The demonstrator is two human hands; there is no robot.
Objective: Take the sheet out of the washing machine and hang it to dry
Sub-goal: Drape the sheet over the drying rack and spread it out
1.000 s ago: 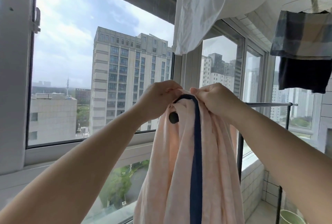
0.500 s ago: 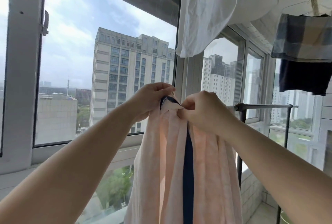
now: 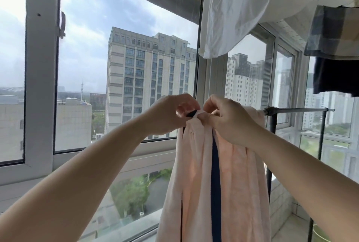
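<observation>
A pale pink sheet with a dark blue stripe hangs bunched in long folds over the near end of a dark metal drying rail. My left hand pinches the top edge of the sheet at the blue trim. My right hand grips the same bunched top right beside it, fingers curled into the cloth. The rail's near end is hidden under the sheet and my hands.
A white cloth hangs overhead, with a checked garment and a dark one at the upper right. Large windows stand just beyond the rail. The rack's uprights run down on the right, a green bin below.
Both hands have shifted along the sheet's top edge and regripped it. The dark rail end that showed left of the stripe is now covered by cloth.
</observation>
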